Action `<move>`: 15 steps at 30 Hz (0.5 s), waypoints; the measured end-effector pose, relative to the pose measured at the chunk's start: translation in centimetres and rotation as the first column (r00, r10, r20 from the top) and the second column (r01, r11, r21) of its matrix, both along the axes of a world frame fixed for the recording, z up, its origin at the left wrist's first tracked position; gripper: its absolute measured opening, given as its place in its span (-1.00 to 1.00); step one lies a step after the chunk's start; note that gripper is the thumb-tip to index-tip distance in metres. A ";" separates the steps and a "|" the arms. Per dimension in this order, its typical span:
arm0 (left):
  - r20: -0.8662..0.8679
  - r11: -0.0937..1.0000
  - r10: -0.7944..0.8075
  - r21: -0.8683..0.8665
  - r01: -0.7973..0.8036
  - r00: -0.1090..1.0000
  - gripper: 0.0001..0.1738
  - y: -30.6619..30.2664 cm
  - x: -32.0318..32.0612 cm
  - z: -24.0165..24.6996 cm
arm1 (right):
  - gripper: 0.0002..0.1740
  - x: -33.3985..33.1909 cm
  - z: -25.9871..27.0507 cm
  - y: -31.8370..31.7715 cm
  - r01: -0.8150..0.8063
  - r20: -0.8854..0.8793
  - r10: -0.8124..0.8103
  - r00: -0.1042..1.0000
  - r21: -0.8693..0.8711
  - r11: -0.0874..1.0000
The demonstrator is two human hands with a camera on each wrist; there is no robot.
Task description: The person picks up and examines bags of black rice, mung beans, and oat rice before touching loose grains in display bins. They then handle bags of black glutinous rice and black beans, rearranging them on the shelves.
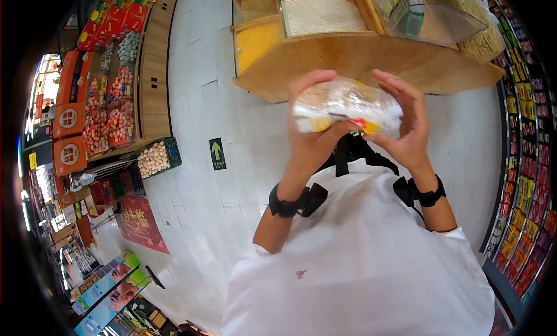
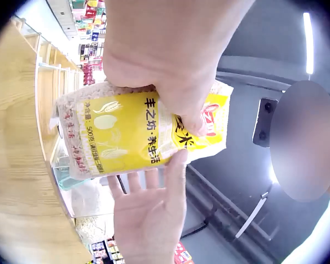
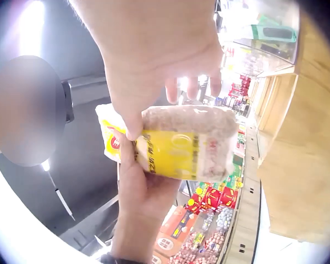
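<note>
A: How are the hands found?
B: One left hand (image 1: 306, 147), curled round a bag of grain (image 2: 146, 132), thumb laid across the front. One right hand (image 1: 413, 117), held wide at the other end; its thumb is set against the bag, while its fingers are seen standing apart from it in the right wrist view.

A: Location of the item?
B: Held up before the body, between the two hands.

A: Handling?
B: Judged light to middling in weight; fairly firm as a packed block, though soft under fingertip pressure. Film probably slick, liable to be split by a hard pinch. Best gripped round the middle or supported at both ends; loose film corners not to be trusted.

A: Appearance?
B: Clear, glossy plastic, pale grains showing through. Yellow label (image 2: 124, 140), printed with dark Chinese characters and pale plant drawings; red emblem (image 2: 210, 122) beside the left thumb.

A: Surroundings?
B: Behind the hands: dark wrist straps (image 1: 283, 204), then a white shirt (image 1: 360, 249). Beyond the hands: a wooden bin unit (image 1: 371, 60), stocked with white grain (image 1: 316, 14) and yellow grain (image 1: 258, 43). Left of them: a floor sign (image 1: 217, 154); farther out, an egg crate (image 1: 155, 159). Well to the right: a packet rack (image 1: 522, 179).
</note>
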State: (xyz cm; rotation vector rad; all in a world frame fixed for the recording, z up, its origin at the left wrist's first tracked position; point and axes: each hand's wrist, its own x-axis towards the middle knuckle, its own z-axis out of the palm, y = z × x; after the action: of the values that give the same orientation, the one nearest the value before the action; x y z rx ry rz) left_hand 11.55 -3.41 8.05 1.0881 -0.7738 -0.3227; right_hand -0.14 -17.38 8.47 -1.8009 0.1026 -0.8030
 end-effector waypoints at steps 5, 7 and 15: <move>0.120 0.990 0.068 0.111 -0.082 0.990 -0.31 -0.4 -0.5 0.6 | -0.24 -0.2 1.1 0.2 -0.067 0.010 0.068 0.998 -0.062 0.996; 0.229 0.986 0.108 0.102 -0.134 0.967 -0.35 -0.6 -0.1 -0.3 | -0.36 0.0 1.3 0.4 -0.038 0.028 0.039 0.999 -0.049 0.998; 0.398 0.986 0.140 0.031 -0.166 0.907 -0.47 -1.1 1.1 -0.7 | -0.53 0.3 0.9 -0.1 -0.040 0.062 0.044 0.997 -0.073 0.997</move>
State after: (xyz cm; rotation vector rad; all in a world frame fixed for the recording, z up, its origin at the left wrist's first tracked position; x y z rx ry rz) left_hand 12.70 -4.51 7.35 1.2867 -1.0336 0.0111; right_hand 0.15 -17.47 9.40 -1.8366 -0.0060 -0.8424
